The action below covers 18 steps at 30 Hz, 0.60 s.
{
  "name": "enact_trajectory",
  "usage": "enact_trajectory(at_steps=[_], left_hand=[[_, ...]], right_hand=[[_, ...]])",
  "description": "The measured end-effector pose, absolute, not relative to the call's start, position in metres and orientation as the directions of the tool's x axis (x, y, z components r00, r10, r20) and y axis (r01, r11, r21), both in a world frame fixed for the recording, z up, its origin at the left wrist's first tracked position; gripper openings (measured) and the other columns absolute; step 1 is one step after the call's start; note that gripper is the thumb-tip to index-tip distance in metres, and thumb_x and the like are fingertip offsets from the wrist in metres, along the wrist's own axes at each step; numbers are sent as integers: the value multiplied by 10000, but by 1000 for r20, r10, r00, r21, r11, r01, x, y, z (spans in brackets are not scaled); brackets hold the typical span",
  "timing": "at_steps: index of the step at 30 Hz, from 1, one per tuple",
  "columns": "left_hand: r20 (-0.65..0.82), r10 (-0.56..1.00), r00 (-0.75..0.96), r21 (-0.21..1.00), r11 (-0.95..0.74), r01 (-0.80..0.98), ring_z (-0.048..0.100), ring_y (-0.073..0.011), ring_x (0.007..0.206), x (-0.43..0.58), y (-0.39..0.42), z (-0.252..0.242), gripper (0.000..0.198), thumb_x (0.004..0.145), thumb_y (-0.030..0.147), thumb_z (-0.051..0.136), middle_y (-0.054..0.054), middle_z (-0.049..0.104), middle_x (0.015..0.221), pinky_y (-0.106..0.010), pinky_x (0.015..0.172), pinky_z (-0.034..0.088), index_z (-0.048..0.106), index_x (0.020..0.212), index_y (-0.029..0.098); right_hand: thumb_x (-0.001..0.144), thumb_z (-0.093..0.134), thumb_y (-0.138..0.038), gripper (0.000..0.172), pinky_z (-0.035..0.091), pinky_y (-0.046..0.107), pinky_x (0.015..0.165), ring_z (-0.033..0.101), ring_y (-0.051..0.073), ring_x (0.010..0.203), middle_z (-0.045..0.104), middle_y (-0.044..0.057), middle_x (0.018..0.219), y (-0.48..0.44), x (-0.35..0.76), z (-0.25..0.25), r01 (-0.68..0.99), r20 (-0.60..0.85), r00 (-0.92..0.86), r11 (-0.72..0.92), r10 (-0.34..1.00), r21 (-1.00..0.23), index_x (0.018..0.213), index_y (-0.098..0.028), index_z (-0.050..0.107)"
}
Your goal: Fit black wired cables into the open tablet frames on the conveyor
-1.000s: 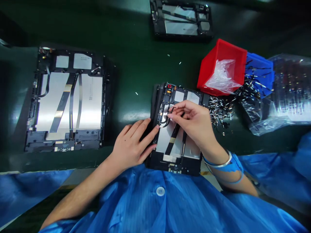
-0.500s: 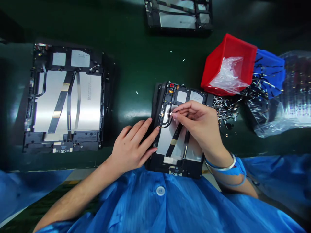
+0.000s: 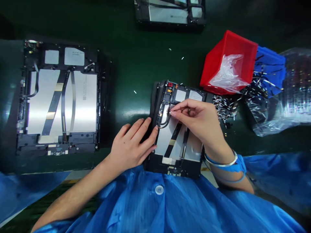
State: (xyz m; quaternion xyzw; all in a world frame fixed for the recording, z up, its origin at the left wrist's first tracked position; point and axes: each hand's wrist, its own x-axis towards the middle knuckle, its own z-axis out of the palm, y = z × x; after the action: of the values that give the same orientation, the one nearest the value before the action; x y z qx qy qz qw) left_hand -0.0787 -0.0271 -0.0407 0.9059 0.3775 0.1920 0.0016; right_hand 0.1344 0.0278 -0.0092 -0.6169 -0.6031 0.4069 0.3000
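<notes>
An opened tablet (image 3: 167, 149), with its silver battery and dark ribbon cables showing, lies tilted on the bench in front of me on top of another dark unit. My left hand (image 3: 133, 142) rests along its left edge, fingers stretched out, with the fingertips at the lower end of a curved black cable (image 3: 167, 122). Thumb and index finger of my right hand (image 3: 194, 119) pinch together above the battery, close to that cable's upper part. Something tiny and pale shows at the fingertips, too small to name.
Another opened tablet stack (image 3: 63, 103) lies at the left, one more tablet (image 3: 170, 14) at the far edge. On the right stand a red bin (image 3: 211, 61) with clear plastic, a blue bin (image 3: 272, 69) with black strips, and clear plastic trays (image 3: 298, 87). Small scraps (image 3: 224, 108) are heaped beside them.
My right hand's pinched fingertips have shifted slightly left along the curved cable, which now lies closer to the tablet's left side. My left hand stays at the edge. The view has shifted a little.
</notes>
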Motion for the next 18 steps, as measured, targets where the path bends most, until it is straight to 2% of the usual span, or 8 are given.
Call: enact_trajectory(at_steps=[5, 8, 15, 18], left_hand=[[323, 687, 651, 184, -720, 669, 566, -334, 1187, -77, -25, -40, 476, 983, 437, 385, -215, 554, 1367, -398, 837, 417, 579, 1299, 140], [296, 687, 663, 214, -725, 655, 542, -350, 1221, -77, -25, -42, 500, 982, 457, 378, -211, 520, 1404, -407, 862, 412, 555, 1343, 160], [283, 670, 687, 171, -740, 651, 539, -339, 1231, -77, -23, -42, 510, 987, 477, 363, -204, 532, 1396, -409, 863, 413, 562, 1338, 166], [290, 677, 677, 196, -734, 650, 529, -342, 1244, -78, -23, -43, 515, 980, 490, 374, -185, 527, 1408, -413, 889, 408, 559, 1347, 179]], right_hand=[[757, 701, -190, 20, 372, 238, 516, 487, 84, 541, 620, -30, 615, 29, 133, -10, 483, -145, -68, -95, 987, -870, 745, -188, 715], [759, 700, -181, 25, 382, 242, 530, 475, 83, 539, 619, -28, 616, 29, 132, -10, 529, -134, -63, -81, 989, -845, 745, -187, 720], [780, 677, -165, 53, 396, 254, 561, 464, 82, 538, 622, -25, 654, 28, 130, -14, 600, -78, -71, -20, 994, -800, 754, -194, 713], [800, 664, -173, 64, 422, 269, 593, 483, 96, 563, 633, -19, 703, 26, 130, -14, 651, -46, -91, 24, 995, -759, 801, -215, 711]])
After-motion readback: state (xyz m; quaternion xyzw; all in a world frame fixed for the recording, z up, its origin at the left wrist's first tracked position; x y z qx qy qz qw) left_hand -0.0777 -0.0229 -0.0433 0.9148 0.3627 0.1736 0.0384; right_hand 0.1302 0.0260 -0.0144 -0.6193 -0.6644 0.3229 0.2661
